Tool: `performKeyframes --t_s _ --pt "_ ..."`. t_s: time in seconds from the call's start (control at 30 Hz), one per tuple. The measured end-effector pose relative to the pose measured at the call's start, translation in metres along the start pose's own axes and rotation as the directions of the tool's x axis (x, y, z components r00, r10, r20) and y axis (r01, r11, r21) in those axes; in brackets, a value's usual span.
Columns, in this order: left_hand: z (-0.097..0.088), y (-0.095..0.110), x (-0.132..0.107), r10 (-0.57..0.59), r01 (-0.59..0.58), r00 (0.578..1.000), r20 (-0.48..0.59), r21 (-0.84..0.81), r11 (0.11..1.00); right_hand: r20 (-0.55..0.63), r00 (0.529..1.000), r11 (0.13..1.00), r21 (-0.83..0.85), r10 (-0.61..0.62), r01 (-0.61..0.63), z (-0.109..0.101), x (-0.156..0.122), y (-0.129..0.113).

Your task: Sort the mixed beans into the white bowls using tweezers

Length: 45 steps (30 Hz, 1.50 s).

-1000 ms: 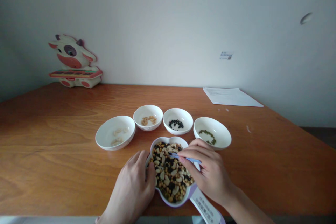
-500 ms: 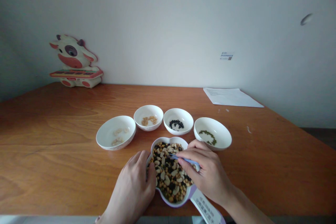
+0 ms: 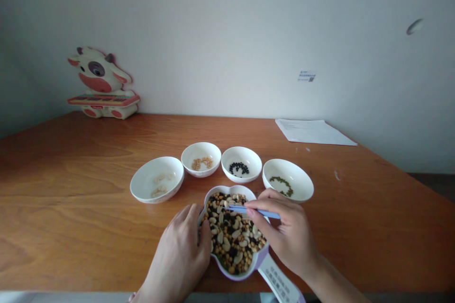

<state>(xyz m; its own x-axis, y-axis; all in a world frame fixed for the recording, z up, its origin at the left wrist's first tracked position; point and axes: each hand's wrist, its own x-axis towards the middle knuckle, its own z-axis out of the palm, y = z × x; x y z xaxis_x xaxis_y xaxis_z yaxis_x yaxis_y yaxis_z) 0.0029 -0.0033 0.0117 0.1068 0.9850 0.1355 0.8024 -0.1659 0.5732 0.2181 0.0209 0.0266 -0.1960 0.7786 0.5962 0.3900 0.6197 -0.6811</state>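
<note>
**Left hand:** The person's left hand (image 3: 177,251) curls around the near left rim of a scalloped white dish with a lilac edge (image 3: 231,188), its fingers (image 3: 195,220) together and pressed against the rim.

**Right hand:** The right hand (image 3: 287,232) hovers over the dish, fingers (image 3: 270,195) pinched on slim pale-blue tweezers (image 3: 258,212), whose tips (image 3: 229,207) reach over a heaped mix of beans (image 3: 231,232).

**Dish:** It sits at the table's near edge, between the hands. The right hand and wrist block the view of part of its right side. A white printed card (image 3: 279,279) sticks out beneath it.

**Bowls:** Four round white bowls stand in an arc just beyond the dish: white beans (image 3: 159,185), yellow beans (image 3: 201,164), black beans (image 3: 239,168), green mung beans (image 3: 280,186).

**Table:** All of this rests on a warm-toned wooden tabletop (image 3: 71,189).

**Further off:** A cartoon cow cutout (image 3: 99,80) leans against the pale wall (image 3: 227,33) at the far left, and a sheet of paper (image 3: 313,131) lies at the far right.
</note>
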Motion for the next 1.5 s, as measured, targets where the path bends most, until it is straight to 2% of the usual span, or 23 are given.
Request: performKeyframes --t_s 0.13,0.23,0.43,0.57,0.7,0.83,0.97,1.07,1.17,1.3,1.43,1.5 --pt "0.000 -0.001 -0.001 0.015 -0.014 1.000 -0.018 0.023 1.000 -0.025 0.987 0.976 0.157 0.156 -0.150 -0.004 0.003 -0.001" --pt "0.000 -0.001 -0.001 0.020 -0.019 1.000 -0.019 0.016 1.000 -0.019 0.976 0.957 0.200 0.217 -0.209 -0.004 0.003 0.000" --pt "-0.001 -0.003 -0.001 -0.008 0.009 1.000 0.015 -0.034 0.999 -0.022 0.977 0.958 0.204 0.210 -0.201 -0.001 0.004 0.003" --pt "-0.004 -0.007 -0.002 -0.019 0.020 1.000 0.018 -0.059 0.998 -0.039 0.988 0.975 0.172 0.146 -0.138 0.004 0.020 -0.003" --pt "-0.007 -0.014 -0.004 -0.014 0.013 1.000 -0.014 -0.065 0.998 -0.011 0.999 0.993 0.108 0.050 -0.048 0.024 0.053 -0.017" --pt "-0.009 -0.017 -0.006 0.015 -0.018 0.999 -0.045 -0.059 0.998 0.055 0.996 0.997 0.052 -0.068 0.065 0.061 0.086 -0.020" --pt "-0.010 -0.018 -0.006 0.039 -0.042 0.997 -0.065 -0.052 0.998 0.127 0.990 0.998 -0.011 -0.059 0.061 0.092 0.106 -0.017" --pt "-0.009 -0.019 -0.006 0.039 -0.042 0.997 -0.073 -0.050 0.998 0.171 0.985 0.998 -0.043 -0.036 0.044 0.100 0.111 -0.019" --pt "-0.009 -0.019 -0.007 0.032 -0.035 0.997 -0.070 -0.049 0.998 0.211 0.977 0.999 -0.017 -0.024 0.028 0.097 0.112 -0.025" --pt "-0.009 -0.017 -0.007 0.015 -0.018 0.998 -0.062 -0.047 0.999 0.189 0.982 0.996 0.094 -0.019 0.002 0.076 0.104 -0.027" --pt "-0.011 -0.015 -0.007 0.001 -0.003 0.999 -0.040 -0.041 0.999 0.073 0.996 0.992 0.116 0.041 -0.049 0.046 0.077 -0.012" --pt "-0.012 -0.014 -0.006 -0.007 0.006 1.000 -0.024 -0.034 0.999 -0.007 0.992 0.983 0.138 0.126 -0.123 0.033 0.060 -0.001"
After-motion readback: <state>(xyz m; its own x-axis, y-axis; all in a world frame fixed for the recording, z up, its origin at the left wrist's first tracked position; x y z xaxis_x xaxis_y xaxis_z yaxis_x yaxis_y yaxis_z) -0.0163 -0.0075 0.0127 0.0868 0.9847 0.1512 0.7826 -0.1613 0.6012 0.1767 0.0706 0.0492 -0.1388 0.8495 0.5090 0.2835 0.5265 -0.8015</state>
